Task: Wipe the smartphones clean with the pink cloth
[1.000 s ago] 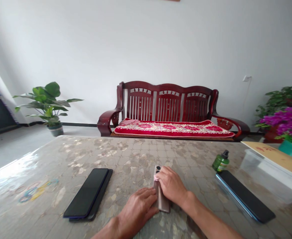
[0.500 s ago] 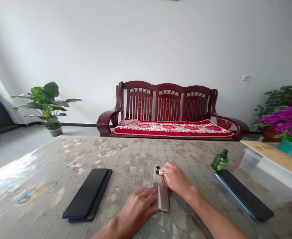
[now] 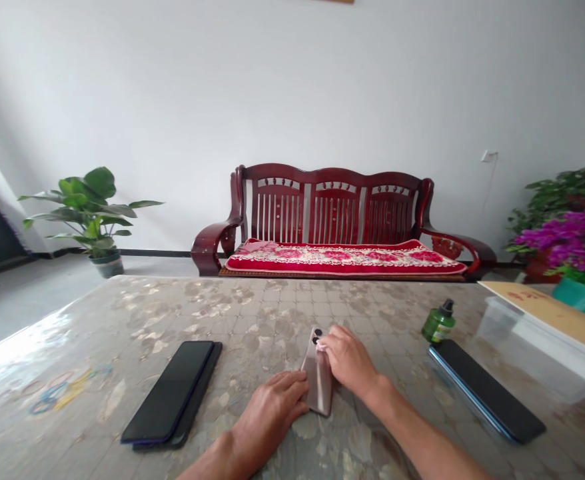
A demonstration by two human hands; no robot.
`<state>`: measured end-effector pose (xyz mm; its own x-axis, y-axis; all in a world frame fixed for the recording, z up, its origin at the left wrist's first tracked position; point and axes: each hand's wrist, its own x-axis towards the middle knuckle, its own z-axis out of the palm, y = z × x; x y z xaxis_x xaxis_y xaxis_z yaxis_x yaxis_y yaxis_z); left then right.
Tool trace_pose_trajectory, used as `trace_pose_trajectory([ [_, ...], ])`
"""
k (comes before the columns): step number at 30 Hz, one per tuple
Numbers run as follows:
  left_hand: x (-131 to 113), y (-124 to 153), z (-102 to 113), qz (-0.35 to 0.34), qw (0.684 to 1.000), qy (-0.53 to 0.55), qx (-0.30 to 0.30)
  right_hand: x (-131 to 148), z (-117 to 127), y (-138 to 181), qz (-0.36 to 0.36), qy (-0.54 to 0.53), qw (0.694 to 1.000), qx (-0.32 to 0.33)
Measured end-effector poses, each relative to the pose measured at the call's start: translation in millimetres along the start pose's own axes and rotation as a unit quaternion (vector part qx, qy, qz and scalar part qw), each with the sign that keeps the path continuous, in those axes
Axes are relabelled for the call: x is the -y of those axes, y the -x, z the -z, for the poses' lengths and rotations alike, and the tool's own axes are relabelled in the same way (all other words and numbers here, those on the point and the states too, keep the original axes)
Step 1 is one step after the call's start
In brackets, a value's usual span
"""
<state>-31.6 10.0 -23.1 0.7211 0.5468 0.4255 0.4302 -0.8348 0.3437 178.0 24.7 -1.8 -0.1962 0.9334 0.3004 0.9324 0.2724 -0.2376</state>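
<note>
A pinkish-gold smartphone [image 3: 317, 387] lies back up on the table, its two dark camera lenses at the far end, turned slightly. My left hand [image 3: 273, 408] is closed on its left edge, fingers on top and thumb near the lower side. Pinched in my right hand [image 3: 348, 359] is a small pinkish-white wipe [image 3: 322, 345], pressed on the phone's back just beside the lenses. Most of the wipe is hidden by the fingers. My right hand also covers the phone's upper right edge.
Stacked dark smartphones [image 3: 170, 393] lie to the left, by coloured rubber bands [image 3: 62, 390]. On the right are another smartphone [image 3: 487, 390], a green bottle [image 3: 438, 323] and a clear plastic box [image 3: 517, 350] with a tan folder [image 3: 547, 310] on top. A wooden bench [image 3: 335, 207] stands behind the table.
The phone has tilted, its near end swinging slightly left, with my left hand on it. My right hand keeps the wipe near the lenses. The view has shifted a little.
</note>
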Motion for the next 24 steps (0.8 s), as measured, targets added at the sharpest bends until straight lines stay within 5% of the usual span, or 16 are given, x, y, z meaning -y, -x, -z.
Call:
trace_pose_trajectory([
  [6, -1.7, -1.8, 2.1, 0.008, 1.000, 0.013, 0.003, 10.9, -7.6, 17.2, 0.121, -0.041, 0.991, 0.025],
  [15, -1.6, -4.0, 6.2, -0.006, 1.000, -0.010, -0.009, -12.4, -4.2, 0.0, -0.026, 0.010, 0.999, -0.023],
  [24, 0.1, -3.3, 2.3, 0.012, 1.000, 0.005, -0.004, 0.4, -8.4, 20.1, 0.089, -0.042, 0.995, -0.012],
])
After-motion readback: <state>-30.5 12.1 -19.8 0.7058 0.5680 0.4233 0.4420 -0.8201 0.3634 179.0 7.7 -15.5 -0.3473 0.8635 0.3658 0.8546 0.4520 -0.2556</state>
